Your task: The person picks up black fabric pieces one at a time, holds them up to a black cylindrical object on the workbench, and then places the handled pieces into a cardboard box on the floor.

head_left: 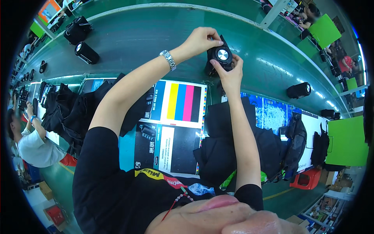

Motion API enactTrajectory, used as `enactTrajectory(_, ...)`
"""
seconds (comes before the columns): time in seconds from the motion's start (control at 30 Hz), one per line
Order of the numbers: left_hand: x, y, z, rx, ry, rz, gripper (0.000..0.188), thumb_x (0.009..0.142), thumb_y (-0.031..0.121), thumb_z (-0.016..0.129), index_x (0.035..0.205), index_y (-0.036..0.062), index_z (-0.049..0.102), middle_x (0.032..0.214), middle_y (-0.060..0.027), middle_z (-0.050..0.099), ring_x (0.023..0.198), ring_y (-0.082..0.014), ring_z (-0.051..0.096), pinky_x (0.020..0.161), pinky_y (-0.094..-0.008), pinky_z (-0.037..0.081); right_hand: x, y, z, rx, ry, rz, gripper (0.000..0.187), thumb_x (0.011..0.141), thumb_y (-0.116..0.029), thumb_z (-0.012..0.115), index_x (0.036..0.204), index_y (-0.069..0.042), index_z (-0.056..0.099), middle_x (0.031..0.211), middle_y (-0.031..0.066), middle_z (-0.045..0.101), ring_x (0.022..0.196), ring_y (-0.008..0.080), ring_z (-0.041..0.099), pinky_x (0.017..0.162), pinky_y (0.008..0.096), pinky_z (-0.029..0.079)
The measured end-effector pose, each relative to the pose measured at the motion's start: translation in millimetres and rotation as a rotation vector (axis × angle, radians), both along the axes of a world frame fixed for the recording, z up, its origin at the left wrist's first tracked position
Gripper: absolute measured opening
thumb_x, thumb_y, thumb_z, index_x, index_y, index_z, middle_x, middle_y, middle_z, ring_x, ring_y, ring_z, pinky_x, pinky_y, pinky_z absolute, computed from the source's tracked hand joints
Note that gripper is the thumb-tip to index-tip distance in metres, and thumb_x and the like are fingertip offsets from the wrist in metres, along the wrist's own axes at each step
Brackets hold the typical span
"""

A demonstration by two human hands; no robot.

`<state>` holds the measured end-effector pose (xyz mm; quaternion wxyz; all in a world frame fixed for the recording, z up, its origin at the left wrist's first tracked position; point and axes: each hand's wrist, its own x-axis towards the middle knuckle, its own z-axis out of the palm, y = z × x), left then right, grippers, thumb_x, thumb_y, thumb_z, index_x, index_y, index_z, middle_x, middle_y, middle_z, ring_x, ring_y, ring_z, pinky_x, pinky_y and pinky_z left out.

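Both my hands are out over the green conveyor, at a black cylindrical speaker point(222, 55) whose round silver end faces up. My left hand point(203, 39), with a metal watch on its wrist, is closed in a pinch at the far edge of the speaker, by a dark strap-like piece point(222, 39). From the near right side, my right hand point(230, 73) grips the speaker, thumb on its near rim and fingers round its right side. The speaker's lower body is partly hidden by my hands.
More black speakers point(87, 53) point(299, 90) lie on the conveyor point(144, 33) to both sides. Nearer me, black cloth pieces point(222, 128) and colour-printed sheets point(183, 102) cover the bench. A co-worker point(37, 144) sits at the left; a red stool point(306, 179) stands at the right.
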<state>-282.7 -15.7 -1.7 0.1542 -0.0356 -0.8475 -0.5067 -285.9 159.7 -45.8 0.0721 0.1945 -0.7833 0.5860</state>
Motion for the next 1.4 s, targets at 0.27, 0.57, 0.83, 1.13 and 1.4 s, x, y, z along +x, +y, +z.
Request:
enactTrajectory(0.27, 10, 30, 30, -0.284, 0.497, -0.125, 0.009, 0.084, 0.007, 0.065, 0.088, -0.0008, 0.063, 0.087, -0.0044, 0.061, 0.071, -0.0097, 0.056, 0.064, -0.0204, 0.046, -24, 12, 0, 0.006, -0.107, -0.044, 0.083, 0.059, -0.044, 0.085, 0.112, 0.006, 0.048, 0.098, 0.0195, 0.064, 0.092, 0.0265, 0.065, 0.081, 0.0341, 0.050)
enactTrajectory(0.57, 17, 18, 5, 0.313, 0.234, 0.183, 0.032, 0.095, 0.029, 0.053, 0.112, 0.0027, 0.060, 0.104, -0.0053, 0.063, 0.081, -0.0066, 0.054, 0.067, -0.0193, 0.043, -54, 88, 19, 0.427, -0.136, 0.357, 0.068, 0.065, -0.034, 0.080, 0.114, 0.007, 0.056, 0.107, 0.0183, 0.064, 0.095, 0.0257, 0.063, 0.082, 0.0334, 0.049)
enactTrajectory(0.83, -43, 74, -30, 1.046, -0.147, 0.058, 0.053, 0.097, 0.046, 0.040, 0.105, -0.0022, 0.061, 0.106, -0.0133, 0.065, 0.087, -0.0175, 0.060, 0.083, -0.0307, 0.045, -116, 18, 16, -0.332, -0.436, -0.081, 0.041, 0.087, -0.036, 0.060, 0.090, 0.004, 0.066, 0.084, 0.0106, 0.068, 0.076, 0.0161, 0.059, 0.074, 0.0290, 0.044)
enactTrajectory(1.13, -38, 103, -71, 1.141, 0.133, 0.126, 0.049, 0.096, 0.041, 0.038, 0.088, -0.0001, 0.063, 0.082, -0.0046, 0.064, 0.073, -0.0111, 0.058, 0.071, -0.0232, 0.045, -98, 5, -12, -0.525, -0.346, 0.033, 0.040, 0.083, -0.035, 0.065, 0.081, 0.005, 0.066, 0.073, 0.0096, 0.065, 0.068, 0.0130, 0.060, 0.061, 0.0245, 0.045)
enactTrajectory(1.4, -62, 116, -108, 1.041, 0.131, 0.327, 0.050, 0.095, 0.033, 0.033, 0.076, -0.0044, 0.061, 0.071, -0.0063, 0.061, 0.065, -0.0140, 0.052, 0.065, -0.0287, 0.042, -139, 22, -79, -0.445, -0.344, -0.162, 0.028, 0.078, -0.021, 0.071, 0.083, 0.006, 0.069, 0.071, 0.0079, 0.067, 0.059, 0.0130, 0.055, 0.058, 0.0282, 0.045)
